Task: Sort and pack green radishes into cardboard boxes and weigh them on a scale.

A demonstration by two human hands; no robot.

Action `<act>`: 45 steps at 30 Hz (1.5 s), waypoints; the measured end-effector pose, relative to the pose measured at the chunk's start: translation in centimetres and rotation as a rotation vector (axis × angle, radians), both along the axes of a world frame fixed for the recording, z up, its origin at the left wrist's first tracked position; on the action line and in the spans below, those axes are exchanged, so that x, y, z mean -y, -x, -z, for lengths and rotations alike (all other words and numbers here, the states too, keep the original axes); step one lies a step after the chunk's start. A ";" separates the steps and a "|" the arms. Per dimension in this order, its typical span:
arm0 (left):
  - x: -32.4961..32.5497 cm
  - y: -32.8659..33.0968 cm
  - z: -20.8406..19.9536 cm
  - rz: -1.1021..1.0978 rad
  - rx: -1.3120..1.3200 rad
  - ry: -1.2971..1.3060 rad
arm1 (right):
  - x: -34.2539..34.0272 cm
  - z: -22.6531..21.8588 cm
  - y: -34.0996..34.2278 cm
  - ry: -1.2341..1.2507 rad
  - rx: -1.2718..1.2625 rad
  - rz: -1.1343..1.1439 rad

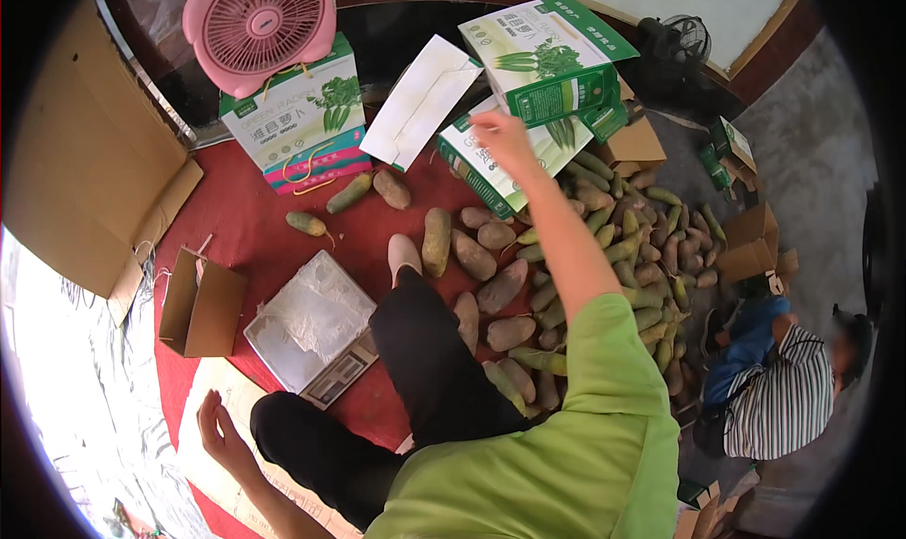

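My right hand (503, 136) reaches forward over an open green-and-white carton (486, 171), its fingers on or just above the carton's flap; whether it grips anything I cannot tell. My left hand (219, 430) hangs open and empty at the lower left, above a flat piece of cardboard (212, 482). I sit on a red mat (245, 227) with my legs in black trousers stretched forward. A heap of long green-and-brown radishes (604, 256) lies in front of me and to the right. A small scale (316, 331) covered with clear plastic sits beside my left knee.
A pink fan (260, 25) stands on a closed green-and-white carton (297, 119). Another printed carton (547, 53) and a white insert (420, 100) lie at the back. Brown cardboard boxes (201, 303) sit left and right. A person in a striped shirt (783, 397) crouches at right.
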State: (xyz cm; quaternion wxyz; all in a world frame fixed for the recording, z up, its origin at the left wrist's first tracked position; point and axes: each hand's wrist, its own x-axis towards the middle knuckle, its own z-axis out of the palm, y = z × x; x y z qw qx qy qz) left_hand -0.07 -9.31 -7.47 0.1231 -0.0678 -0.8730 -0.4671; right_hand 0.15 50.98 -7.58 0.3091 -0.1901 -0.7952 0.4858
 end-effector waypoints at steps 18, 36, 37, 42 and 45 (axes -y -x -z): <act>-11.9 2.7 2.5 0.379 0.125 0.616 | -22.6 1.5 -5.8 0.726 -0.141 0.561; -10.5 2.7 2.6 0.382 0.134 0.746 | -22.9 0.0 -5.5 0.957 -0.419 0.411; -10.4 2.6 2.6 0.401 0.130 0.755 | -22.5 -0.8 -5.7 0.938 -0.447 0.413; -9.0 1.8 2.6 0.404 0.137 0.776 | -20.5 -6.6 -6.3 0.719 -0.375 0.330; -7.7 1.4 2.8 0.378 0.151 0.756 | -18.9 -10.8 -7.5 0.538 -0.252 0.375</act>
